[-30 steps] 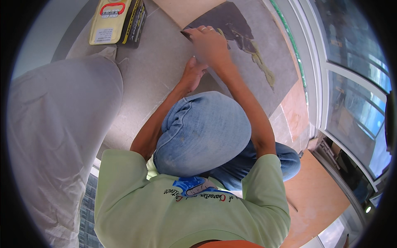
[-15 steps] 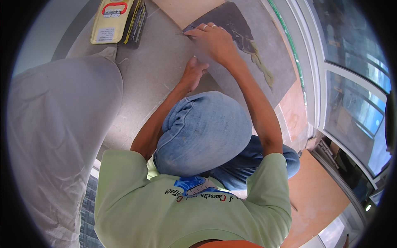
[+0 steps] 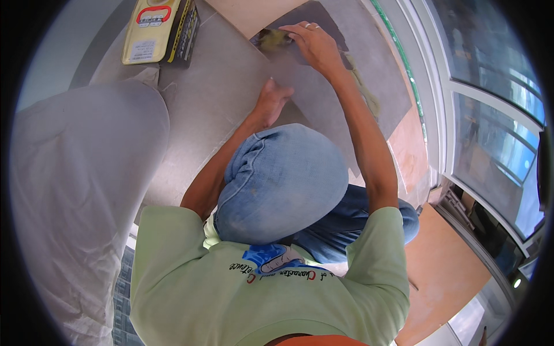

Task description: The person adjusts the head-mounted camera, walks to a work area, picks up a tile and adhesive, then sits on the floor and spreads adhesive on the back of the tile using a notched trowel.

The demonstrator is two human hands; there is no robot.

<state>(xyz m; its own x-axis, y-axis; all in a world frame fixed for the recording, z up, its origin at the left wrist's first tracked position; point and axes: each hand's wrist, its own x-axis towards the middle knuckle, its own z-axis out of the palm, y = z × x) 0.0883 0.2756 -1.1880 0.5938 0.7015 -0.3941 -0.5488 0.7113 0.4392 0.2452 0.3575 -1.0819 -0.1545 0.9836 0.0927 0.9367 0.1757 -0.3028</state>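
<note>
My right hand is over the dark patch of a grey sheet or tile, its fingers bent together. Whatever it grips is too small and blurred to name. By its fingertips lies a yellowish-brown smear. A second streak of paste, olive-coloured, runs along the grey surface right of my wrist. Nearer to me, my left hand is closed beside the sheet's left edge, thumb up and fingers curled. A blur covers the area between the hands and hides what the left fingers may hold.
A cream-and-black box with a red handle stands at the far left on grey floor tiles. Pale cloth covers something big at left. Glass panels in white frames close off the right, near an orange-brown board.
My right hand has moved slightly right and away from me over the dark patch. The yellowish-brown smear now shows by its fingertips. My left hand has hardly moved.
</note>
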